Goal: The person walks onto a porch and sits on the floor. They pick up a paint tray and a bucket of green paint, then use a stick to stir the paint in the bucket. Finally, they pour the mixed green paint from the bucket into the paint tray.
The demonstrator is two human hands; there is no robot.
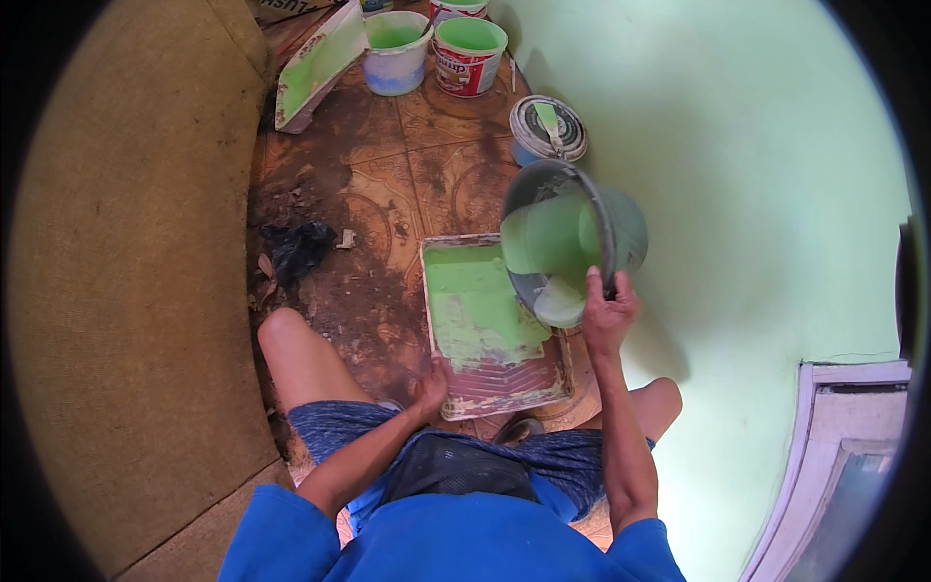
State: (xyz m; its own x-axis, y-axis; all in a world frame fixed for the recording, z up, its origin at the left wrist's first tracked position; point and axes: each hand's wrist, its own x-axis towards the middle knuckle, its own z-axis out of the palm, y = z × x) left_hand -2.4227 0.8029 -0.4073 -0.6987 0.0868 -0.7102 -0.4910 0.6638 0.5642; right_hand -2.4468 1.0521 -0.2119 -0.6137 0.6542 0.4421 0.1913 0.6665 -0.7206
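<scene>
My right hand (611,310) is closed on the rim of a dark grey bucket (628,228). The bucket is tipped to the left, its mouth over the right side of a paint tray (514,393), with light green paint (548,233) inside it. Green paint also covers the tray's far, deeper part, while the ribbed near end shows streaks over a reddish surface. At the tray's near left edge, my left hand (432,390) is curled against the rim and grips it; some fingertips are hidden.
A lidded tub (529,141) with a paint-covered scraper (550,126) on top stands beyond the bucket. Farther back are a white pail (393,73), a red-and-white pail (467,73) and a green-smeared tray (315,73). A black plastic bag (299,249) lies left. A pale green wall (756,194) rises right.
</scene>
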